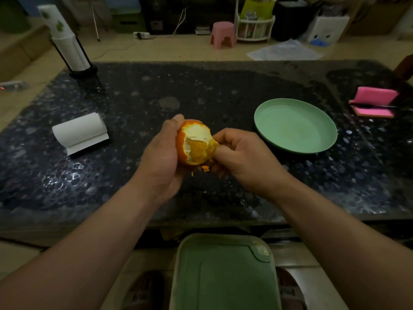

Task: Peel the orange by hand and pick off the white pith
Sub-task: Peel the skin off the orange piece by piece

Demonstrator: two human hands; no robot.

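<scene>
The right hand [243,157] pinches a flap of peel [213,147], and the left hand [161,157] curls round the orange [194,144] above the dark table [201,90]. Peeling is half done, I think. Next, pull gently, then pick off the white pith [196,130].

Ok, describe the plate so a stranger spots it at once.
On the dark speckled stone table, look right of the half-peeled orange. The pale green shallow plate lies there, left of the pink notepad. Unlike the rectangular green container nearer the camera, it is round.

bare tabletop [201,90] centre, plate [295,125] right, paper roll [80,132] left
</scene>
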